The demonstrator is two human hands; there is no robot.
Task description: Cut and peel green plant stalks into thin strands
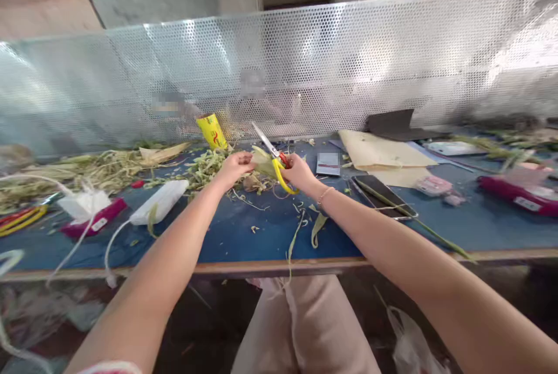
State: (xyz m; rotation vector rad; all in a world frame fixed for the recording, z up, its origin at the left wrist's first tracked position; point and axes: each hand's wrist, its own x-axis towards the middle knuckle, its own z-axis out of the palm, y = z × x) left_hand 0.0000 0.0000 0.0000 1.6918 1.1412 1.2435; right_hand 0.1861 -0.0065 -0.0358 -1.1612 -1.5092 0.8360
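My right hand (297, 173) is closed round scissors (279, 174) with yellow and red handles; their blades point up and to the left, spread apart a little. In my left hand (238, 169) the fingers pinch a pale green dried leaf (261, 161), which stretches across toward the scissors. Part of the leaf passes behind the handles, so I cannot tell whether a blade touches it. Under and beside my left hand lies a heap of green leaf scraps (208, 167). A thin curled strip (319, 230) lies on the blue table near my right wrist.
A yellow can (212, 131) tilts behind the scraps. At left are a white power strip (160, 202), a magenta tissue pack (98, 217) and more scissors (24, 220). At right lie a phone (383, 196), brown paper (383, 150) and a small box (328, 164). A perforated metal screen (305, 71) stands behind.
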